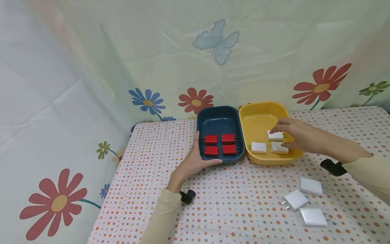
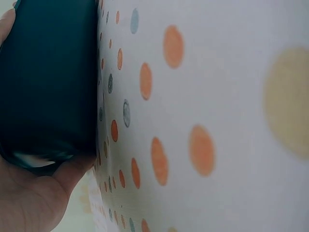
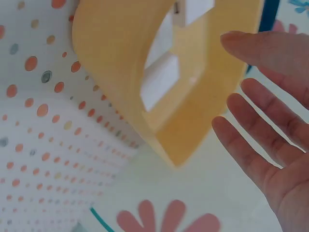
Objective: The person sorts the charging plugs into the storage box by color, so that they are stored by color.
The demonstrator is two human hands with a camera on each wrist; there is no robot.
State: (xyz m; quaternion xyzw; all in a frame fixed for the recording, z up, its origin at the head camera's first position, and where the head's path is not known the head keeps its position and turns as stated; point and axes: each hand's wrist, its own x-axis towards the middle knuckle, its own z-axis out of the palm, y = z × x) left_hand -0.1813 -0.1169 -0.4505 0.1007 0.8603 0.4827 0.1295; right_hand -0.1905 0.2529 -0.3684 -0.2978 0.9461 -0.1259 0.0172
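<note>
R hand (image 1: 297,137) is over the yellow tray (image 1: 274,162), thumb and fingers spread w/ a gap between, pinching nothing afaict. From overhead its tips overlap two of the white plugs (image 1: 275,137), so whether they touch is hard to call. L hand (image 1: 193,161) braces the near-left corner of the blue tray (image 1: 217,123), fingers stretched along the side, thumb laid along the front wall.

Three white plugs sit in the yellow tray, toward its near end; three loose plugs (image 1: 310,186) lie on the dotted cloth (image 1: 243,203), below the R wrist. Four red plugs (image 1: 229,149) sit two by two in the blue tray.

Risks, imo: if the R thumb or fingers drag on the way out, they could shove the white plugs askew or catch a prong. A low pull-back could let the R wrist's black strap (image 1: 333,167) clip the loose plugs & scatter them. Too hard a push from the L hand could drive the blue tray into its yellow neighbour, since they stand side by side, and jolt both lots.

Brands etc.: no label or lettering I can read on plugs, trays or strap. One white plug shows a small dark slot (image 3: 176,7), prob. a port, too blurry to be sure.
</note>
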